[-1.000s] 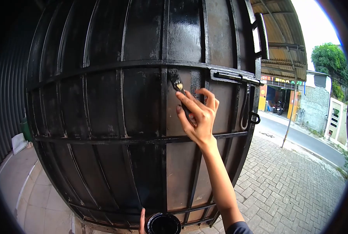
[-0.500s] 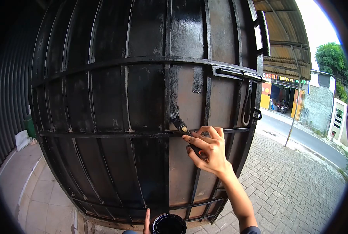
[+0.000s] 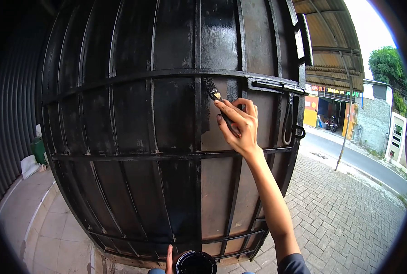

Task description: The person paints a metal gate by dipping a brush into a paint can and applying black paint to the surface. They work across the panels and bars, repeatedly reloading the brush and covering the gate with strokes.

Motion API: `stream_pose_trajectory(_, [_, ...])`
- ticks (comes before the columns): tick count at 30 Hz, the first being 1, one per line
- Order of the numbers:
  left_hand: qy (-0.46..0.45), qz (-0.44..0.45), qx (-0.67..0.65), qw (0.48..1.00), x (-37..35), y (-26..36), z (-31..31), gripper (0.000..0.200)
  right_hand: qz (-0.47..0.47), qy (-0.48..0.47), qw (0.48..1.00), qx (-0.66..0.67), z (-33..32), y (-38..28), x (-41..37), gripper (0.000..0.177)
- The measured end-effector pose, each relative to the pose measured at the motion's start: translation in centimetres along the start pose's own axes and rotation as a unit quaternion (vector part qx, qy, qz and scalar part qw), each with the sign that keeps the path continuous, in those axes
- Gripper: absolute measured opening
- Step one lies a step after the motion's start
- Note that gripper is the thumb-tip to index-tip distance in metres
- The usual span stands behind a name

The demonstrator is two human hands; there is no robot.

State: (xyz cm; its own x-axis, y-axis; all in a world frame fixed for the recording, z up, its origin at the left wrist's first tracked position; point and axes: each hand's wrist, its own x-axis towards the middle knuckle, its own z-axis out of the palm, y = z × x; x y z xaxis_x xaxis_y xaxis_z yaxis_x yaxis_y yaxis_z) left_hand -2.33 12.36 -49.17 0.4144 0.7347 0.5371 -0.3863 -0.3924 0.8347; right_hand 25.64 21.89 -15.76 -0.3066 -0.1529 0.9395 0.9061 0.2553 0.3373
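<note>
My right hand [image 3: 241, 125] is closed around the handle of a paintbrush [image 3: 217, 96]. The black, paint-loaded bristles press on the metal gate [image 3: 176, 114], just under its upper crossbar and beside a vertical rib. Wet black paint covers the strip left of the brush; the panel to the right is duller brown-grey with one dark patch. Low in the view, my left hand [image 3: 169, 260] is at the side of a paint can [image 3: 195, 254] with dark paint inside. Only a finger of that hand shows; the rest is hidden or out of frame.
A sliding bolt [image 3: 276, 86] and a handle [image 3: 307, 39] stick out on the gate's right side. Brick paving [image 3: 340, 205] and a road lie to the right, with a roof post [image 3: 345, 137]. A green bin [image 3: 38, 148] and corrugated shutter stand left.
My right hand has moved the paintbrush upward along the rib, from near the middle crossbar to just below the upper one. The left hand and can are almost unmoved.
</note>
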Motion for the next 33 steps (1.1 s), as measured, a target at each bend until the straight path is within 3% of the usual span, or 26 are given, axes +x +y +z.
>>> stream_pose_trajectory(11, [0.022,-0.010,0.000,1.000,-0.7,0.9,-1.5,0.158,-0.140,-0.231,0.963,0.011,-5.7,2.4,-1.1,0.036])
stream_pose_trajectory(16, [-0.011,0.053,0.044,0.998,-0.2,0.3,-2.2,0.160,-0.144,-0.166,0.975,-0.027,-5.7,3.6,1.1,0.034])
stream_pose_trajectory(19, [-0.002,0.010,0.049,0.999,-0.4,0.0,-1.6,0.159,-0.121,-0.165,0.978,-0.036,-5.6,3.3,0.2,0.035])
stream_pose_trajectory(22, [-0.010,-0.020,-0.005,1.000,-0.8,-1.5,-1.8,0.160,-0.106,-0.193,0.975,0.037,-5.0,1.9,-3.0,0.036])
stream_pose_trajectory(26, [-0.010,-0.009,0.013,1.000,-0.8,-0.8,-1.7,0.162,-0.091,-0.184,0.978,0.021,-6.9,0.5,-2.8,0.033])
stream_pose_trajectory(31, [-0.006,0.022,0.039,0.999,-0.6,-0.2,-1.4,0.161,-0.051,-0.047,0.997,-0.020,-3.4,0.2,-0.3,0.036])
stream_pose_trajectory(33, [-0.041,0.065,0.136,0.988,0.1,0.9,-1.6,0.160,-0.047,-0.035,0.997,-0.042,-2.3,0.2,0.2,0.036])
